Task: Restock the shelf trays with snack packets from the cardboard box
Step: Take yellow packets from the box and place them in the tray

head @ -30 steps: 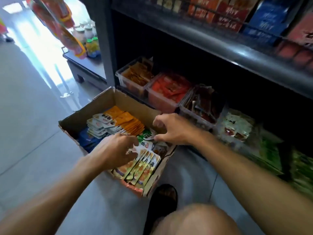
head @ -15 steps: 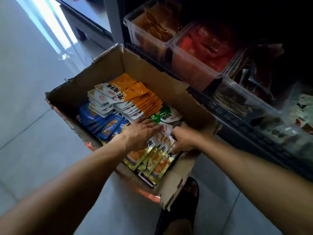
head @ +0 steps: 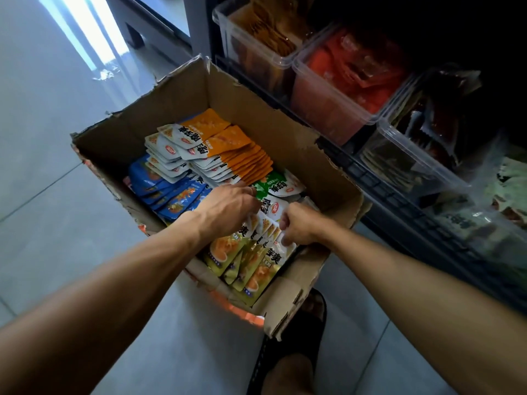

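Yellow-green packets (head: pixel 251 260) at the near end of the cardboard box (head: pixel 285 132) are pinched by the curled right hand (head: pixel 299 223) and fingered by the left hand (head: pixel 228 206), whose grip cannot be told; the whole row should be squeezed together before lifting.

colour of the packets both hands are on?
Yellow-green packets with white tops, seen in the head view.

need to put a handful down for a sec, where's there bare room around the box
Bare floor left of the cardboard box, and floor by the sandal. Crowded: the box's packet rows under both hands, and the shelf trays.
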`<state>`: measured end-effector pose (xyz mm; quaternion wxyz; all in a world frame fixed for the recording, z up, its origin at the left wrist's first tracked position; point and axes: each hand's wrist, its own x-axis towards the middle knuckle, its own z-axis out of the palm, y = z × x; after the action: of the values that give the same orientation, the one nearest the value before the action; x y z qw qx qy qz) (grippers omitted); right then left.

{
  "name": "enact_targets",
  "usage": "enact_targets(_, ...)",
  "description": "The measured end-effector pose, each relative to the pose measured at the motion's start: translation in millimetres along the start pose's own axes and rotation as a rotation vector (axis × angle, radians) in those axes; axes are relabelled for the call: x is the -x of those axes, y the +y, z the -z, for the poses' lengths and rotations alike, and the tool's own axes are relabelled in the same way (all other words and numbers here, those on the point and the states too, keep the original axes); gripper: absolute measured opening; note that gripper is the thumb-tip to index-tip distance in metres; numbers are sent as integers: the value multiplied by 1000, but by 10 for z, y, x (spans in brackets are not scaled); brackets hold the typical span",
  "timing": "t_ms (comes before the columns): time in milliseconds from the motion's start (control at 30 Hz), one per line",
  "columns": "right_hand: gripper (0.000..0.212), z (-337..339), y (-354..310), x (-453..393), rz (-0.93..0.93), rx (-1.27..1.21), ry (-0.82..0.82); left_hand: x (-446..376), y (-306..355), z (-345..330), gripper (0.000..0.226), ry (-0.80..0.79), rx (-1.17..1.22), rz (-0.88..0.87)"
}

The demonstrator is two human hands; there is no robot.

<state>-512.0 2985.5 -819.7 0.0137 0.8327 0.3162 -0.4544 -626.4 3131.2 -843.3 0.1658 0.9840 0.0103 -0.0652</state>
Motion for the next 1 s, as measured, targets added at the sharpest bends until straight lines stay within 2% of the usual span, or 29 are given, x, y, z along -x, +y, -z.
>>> enact_targets(100,16,33,-24,41,17,-11,-26,-4,-2,48,24,-75,-61,12)
enact_targets(200,30,2,-44,45,22,16,-49,-27,-13,74,16,-169,-130,-19)
enact_targets(267,26,-21,-50,62,30,81,-38,-46,-30,61,16,-181,-135,-41)
enact_targets(333,22,-3,-38,98,49,119,23,-85,-44,20,18,-177,-113,-73)
enact_targets(467,28,185,70,192,43,135,208,-147,3,-104,11,-227,-87,-64)
enact_targets(600,29,360,203,271,52,107,305,-136,1,-115,18,-95,-78,-49)
enact_targets(733,9,447,205,356,124,83,335,-135,96,55,20,-28,-25,-56)
enact_targets(800,11,479,228,392,160,18,369,-134,119,107,15,28,3,-35)
enact_targets(867,19,517,278,425,178,-23,409,-126,102,95,13,0,13,-11)
enact_targets(933,21,547,329,457,184,-44,430,-100,93,45,35,-73,-7,-6)
enact_targets(1000,21,556,362,501,205,-44,453,-84,90,10,34,-148,-22,19)
